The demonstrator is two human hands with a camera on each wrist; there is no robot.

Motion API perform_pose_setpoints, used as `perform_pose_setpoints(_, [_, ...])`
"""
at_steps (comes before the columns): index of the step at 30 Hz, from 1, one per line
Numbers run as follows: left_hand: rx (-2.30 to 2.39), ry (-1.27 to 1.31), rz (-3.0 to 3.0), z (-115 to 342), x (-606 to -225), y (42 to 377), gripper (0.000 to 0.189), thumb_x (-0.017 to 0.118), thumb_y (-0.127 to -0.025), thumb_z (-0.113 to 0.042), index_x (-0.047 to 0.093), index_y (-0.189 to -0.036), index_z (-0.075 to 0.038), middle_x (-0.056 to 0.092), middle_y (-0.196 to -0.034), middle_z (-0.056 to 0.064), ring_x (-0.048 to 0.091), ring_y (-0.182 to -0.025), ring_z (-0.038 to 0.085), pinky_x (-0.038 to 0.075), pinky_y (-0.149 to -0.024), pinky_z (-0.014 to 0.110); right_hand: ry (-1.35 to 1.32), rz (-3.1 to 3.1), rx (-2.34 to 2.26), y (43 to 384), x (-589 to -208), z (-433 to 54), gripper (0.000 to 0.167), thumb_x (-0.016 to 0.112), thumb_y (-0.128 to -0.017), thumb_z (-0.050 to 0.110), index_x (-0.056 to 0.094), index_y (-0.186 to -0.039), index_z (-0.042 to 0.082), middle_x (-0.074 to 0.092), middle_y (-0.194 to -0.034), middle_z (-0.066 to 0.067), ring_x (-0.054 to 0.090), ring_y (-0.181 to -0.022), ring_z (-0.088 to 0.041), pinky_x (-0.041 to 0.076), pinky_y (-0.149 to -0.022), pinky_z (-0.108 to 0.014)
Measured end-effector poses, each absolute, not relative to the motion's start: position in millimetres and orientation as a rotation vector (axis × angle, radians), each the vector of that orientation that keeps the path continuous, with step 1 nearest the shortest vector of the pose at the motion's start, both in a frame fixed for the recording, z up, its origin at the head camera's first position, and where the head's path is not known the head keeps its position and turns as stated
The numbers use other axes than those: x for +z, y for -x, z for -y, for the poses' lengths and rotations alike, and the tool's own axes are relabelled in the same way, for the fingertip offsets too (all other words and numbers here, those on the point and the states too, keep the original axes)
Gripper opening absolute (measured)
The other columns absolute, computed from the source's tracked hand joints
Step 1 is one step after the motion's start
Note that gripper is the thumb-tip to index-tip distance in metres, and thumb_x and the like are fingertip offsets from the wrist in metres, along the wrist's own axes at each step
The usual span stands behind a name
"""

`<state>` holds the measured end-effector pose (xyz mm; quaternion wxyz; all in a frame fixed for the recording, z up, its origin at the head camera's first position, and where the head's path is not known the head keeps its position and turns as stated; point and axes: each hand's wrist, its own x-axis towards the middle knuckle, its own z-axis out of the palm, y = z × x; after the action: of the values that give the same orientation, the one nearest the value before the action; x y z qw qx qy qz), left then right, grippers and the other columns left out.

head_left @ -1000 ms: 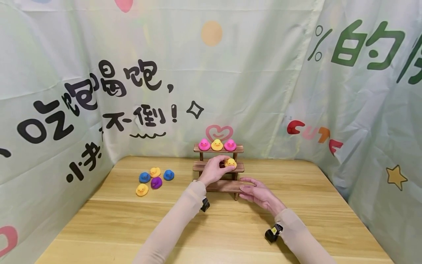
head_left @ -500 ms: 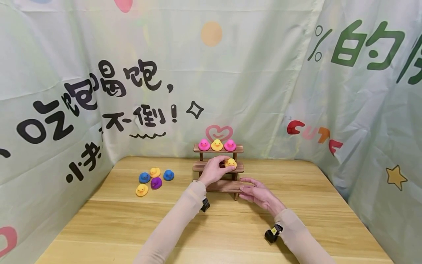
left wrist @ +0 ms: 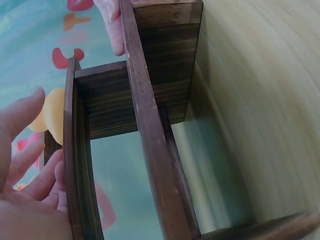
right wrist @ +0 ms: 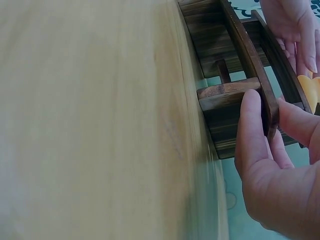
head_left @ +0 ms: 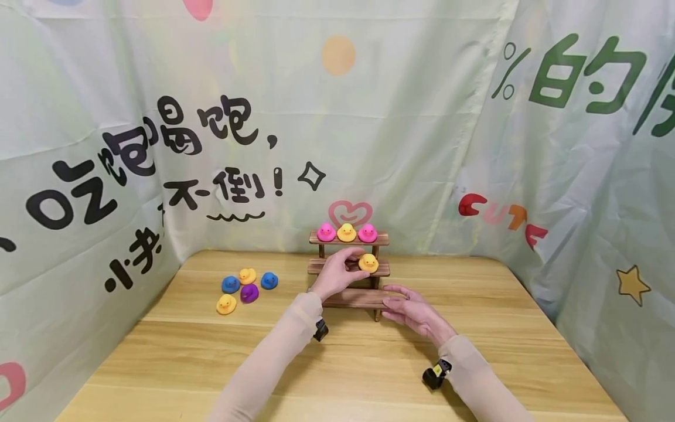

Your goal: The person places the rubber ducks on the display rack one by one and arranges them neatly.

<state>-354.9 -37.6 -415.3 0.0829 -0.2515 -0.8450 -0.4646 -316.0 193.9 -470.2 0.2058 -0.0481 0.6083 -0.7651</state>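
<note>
A wooden table [head_left: 158, 363] bears five ducks [head_left: 249, 293] and a stand [head_left: 350, 298] — three ducks [head_left: 346, 232] atop, a yellow one [head_left: 368, 264] apparently mid-tier.

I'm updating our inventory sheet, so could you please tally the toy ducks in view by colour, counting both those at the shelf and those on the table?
Yellow ducks: 4
Pink ducks: 2
Blue ducks: 2
Purple duck: 1
Total visible: 9

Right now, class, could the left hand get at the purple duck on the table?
Probably yes. Nothing covers the purple duck, and its near side looks free, though other ducks sit close by. The left hand appears to grip nothing beside the yellow duck on the middle shelf.
</note>
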Motion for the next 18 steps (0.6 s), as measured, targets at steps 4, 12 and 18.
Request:
perform_pose_setpoints(4, [-1.42, 0.739, 2.476, 44, -417, 355, 0.049, 0.077, -0.086, -0.024, 0.06, -0.131, -0.016, 0.066, -0.123, 0.004, 0.062, -0.111, 0.018, 0.053, -0.088, 0.032, 0.123, -1.695, -2.136, 317, -470, -193, 0.055, 0.058, -0.096, -0.001, 0.032, -0.144, -0.004, 0.057, -0.102, -0.006, 0.066, -0.088, -0.014, 0.057, -0.087, -0.03])
perform_pose_setpoints(12, [-1.53, 0.698, 2.376, 64, -417, 354, 0.025, 0.069, -0.093, -0.023, 0.069, -0.115, -0.013, 0.073, -0.108, 0.005, 0.067, -0.095, 0.015, 0.055, -0.082, 0.031, 0.114, -1.696, -2.136, 319, -470, -191, 0.052, 0.057, -0.095, -0.002, 0.035, -0.143, -0.003, 0.056, -0.102, -0.006, 0.065, -0.087, -0.014, 0.057, -0.087, -0.031])
perform_pose_setpoints(18, [-1.548, 0.681, 2.379, 80, -413, 351, 0.02, 0.066, -0.095, -0.027, 0.072, -0.106, -0.011, 0.074, -0.091, 0.0, 0.069, -0.084, 0.02, 0.054, -0.073, 0.028, 0.115, -1.697, -2.128, 318, -469, -192, 0.054, 0.059, -0.095, -0.001, 0.034, -0.143, -0.002, 0.055, -0.102, -0.006, 0.065, -0.086, -0.013, 0.057, -0.087, -0.031])
